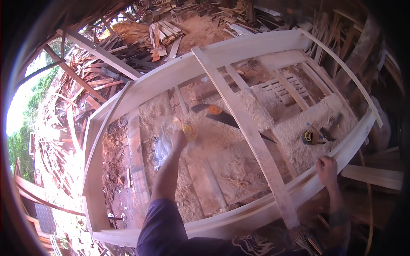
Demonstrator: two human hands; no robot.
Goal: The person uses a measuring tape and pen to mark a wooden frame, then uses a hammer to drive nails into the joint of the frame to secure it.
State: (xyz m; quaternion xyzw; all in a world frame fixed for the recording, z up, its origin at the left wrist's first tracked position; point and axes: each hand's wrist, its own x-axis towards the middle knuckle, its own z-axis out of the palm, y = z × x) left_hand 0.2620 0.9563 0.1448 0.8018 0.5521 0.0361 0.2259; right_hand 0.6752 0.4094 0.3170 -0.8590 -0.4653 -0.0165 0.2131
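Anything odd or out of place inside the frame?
Shavings litter the beams inside the wooden frame. What looks like a saw lies among them, partly hidden by the crossing board: odd because perhaps easily overlooked.

1. Plastic bag (188, 130), 9 o'clock just off the middle: see-through with yellow and a dab of red.
2. Crumpled plastic (160, 150), 8 o'clock: milky bluish-white.
3. Big wooden frame (166, 87): pale cream all round, honestly pretty uniform.
4. Saw (227, 118), near 1 o'clock: blackish with a loud orange patch.
5. Tape measure (307, 137), 3 o'clock: black and yellow.
6. Shavings (232, 170): pinkish beige.
7. Shirt (162, 224), 6–7 o'clock: dark purplish navy, squiggly white print on the front.
8. Greenery (33, 102), 9–10 o'clock: bright green.
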